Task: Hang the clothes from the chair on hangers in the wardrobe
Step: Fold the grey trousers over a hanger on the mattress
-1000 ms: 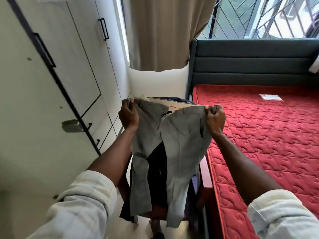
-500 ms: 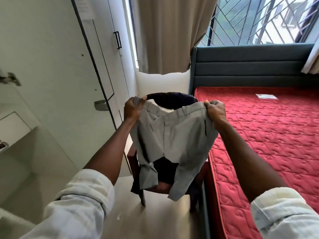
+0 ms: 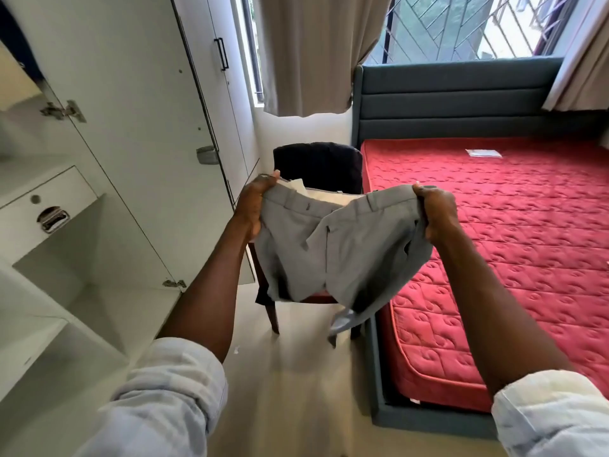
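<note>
At nine o'clock the wardrobe (image 3: 99,179) stands open, with no hanger or hung garment showing in the part seen. The left hand (image 3: 253,206) and right hand (image 3: 436,214) each have their fingers curled tight on the waistband of the grey trousers (image 3: 333,249), held up at centre. Behind, at twelve o'clock, a dark garment (image 3: 316,166) drapes the chair (image 3: 273,311), so I judge the task barely begun.
</note>
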